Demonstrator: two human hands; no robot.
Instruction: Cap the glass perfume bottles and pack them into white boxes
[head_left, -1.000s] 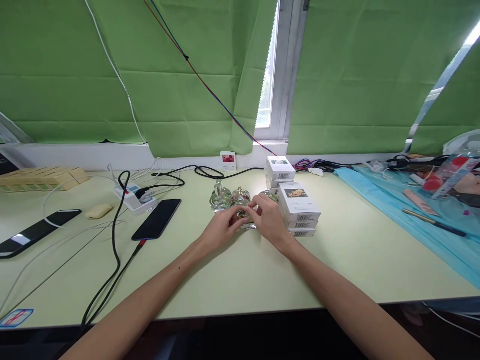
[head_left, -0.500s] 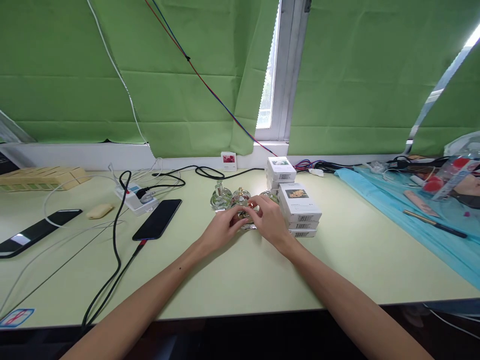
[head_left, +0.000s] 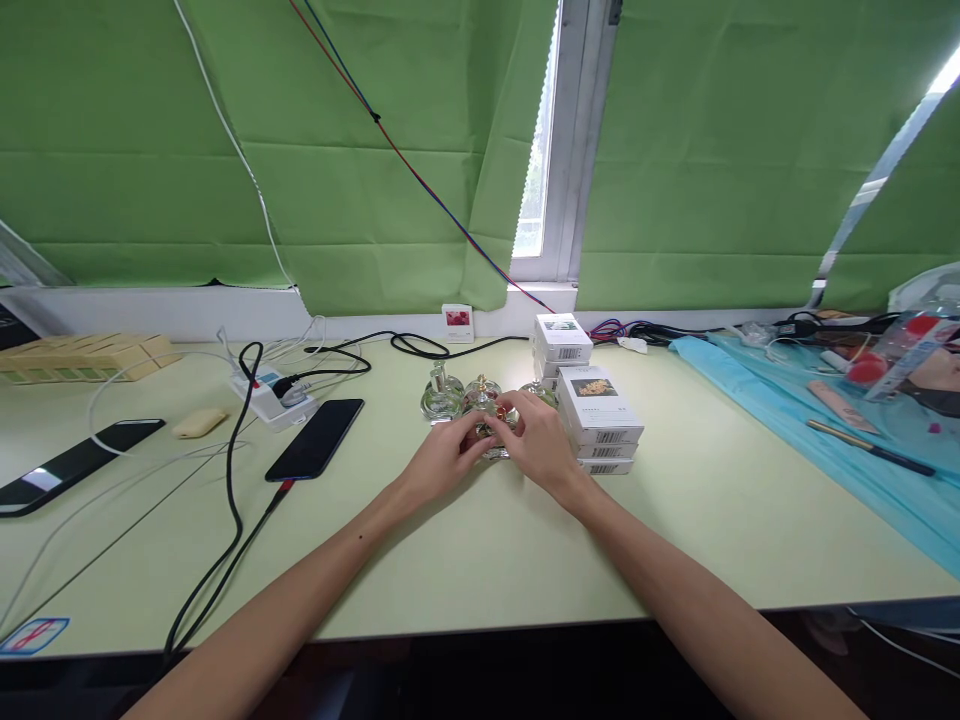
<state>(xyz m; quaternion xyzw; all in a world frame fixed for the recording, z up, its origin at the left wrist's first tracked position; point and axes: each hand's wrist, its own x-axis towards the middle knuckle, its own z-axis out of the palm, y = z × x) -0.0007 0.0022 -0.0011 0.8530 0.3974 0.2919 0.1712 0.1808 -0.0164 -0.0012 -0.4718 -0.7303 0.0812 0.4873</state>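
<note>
Front glass bottle (head_left: 496,453): on the table between both hands, largely covered by fingers.
Left hand (head_left: 444,455): bent inward at the bottle's left side; contact partly hidden, not possible to tell whether pinching.
Right hand (head_left: 546,440): curled over from the right, with fingertips gathered near the bottle's top; firmness of pinch likewise not visible.
Neighbouring bottles: close behind the hands, at left (head_left: 442,397), middle (head_left: 480,390) and right (head_left: 545,391); likely to clink or tip if bumped, owing to tight spacing.
Box stack (head_left: 600,415): just beside the right hand; could be pushed out of line by a sideways swing of the wrist.
Black cable (head_left: 233,465): draped over the front edge near the left forearm; could snag and drag the phone (head_left: 315,440).
Table (head_left: 712,490): pale, smooth-looking; possibly prone to letting glass slide.
Right end: covered by a blue sheet (head_left: 810,420), with a pen (head_left: 870,446) on top.
Back: hung with green curtains (head_left: 375,200), parted at a bright window (head_left: 530,220).
</note>
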